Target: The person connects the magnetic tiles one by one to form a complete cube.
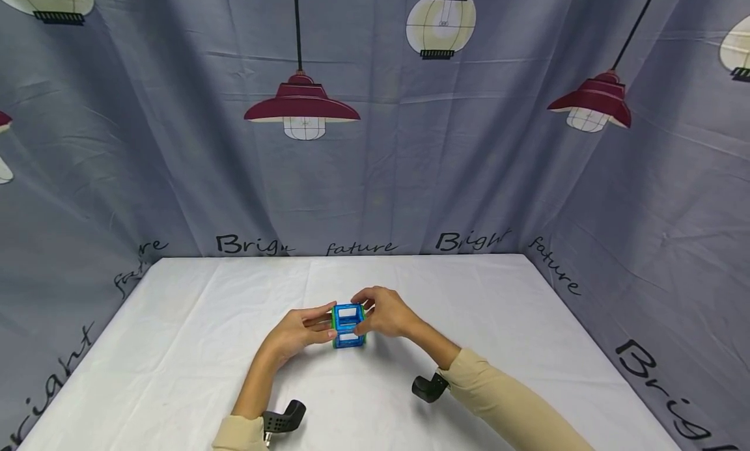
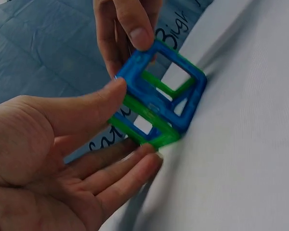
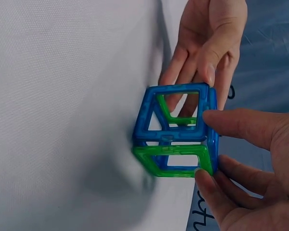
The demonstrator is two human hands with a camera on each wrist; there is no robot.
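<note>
A cube of magnetic building tiles [image 1: 348, 325], made of open blue and green square frames, is between the two hands near the table's middle. In the left wrist view, the left hand [image 2: 53, 187] holds the cube with its thumb on a blue edge and fingertips against a green side. The right hand [image 1: 391, 312] grips the opposite side; in the right wrist view its thumb and fingertips pinch the blue and green frames [image 3: 169, 137]. Whether the cube's underside touches the table cannot be told.
A white cloth covers the table [image 1: 176, 347]. Grey-blue curtains [image 1: 375, 177] printed with lamps and lettering stand behind it and at both sides. Black wrist cameras [image 1: 285, 417] sit on both forearms, close to the beige sleeves [image 1: 510, 399].
</note>
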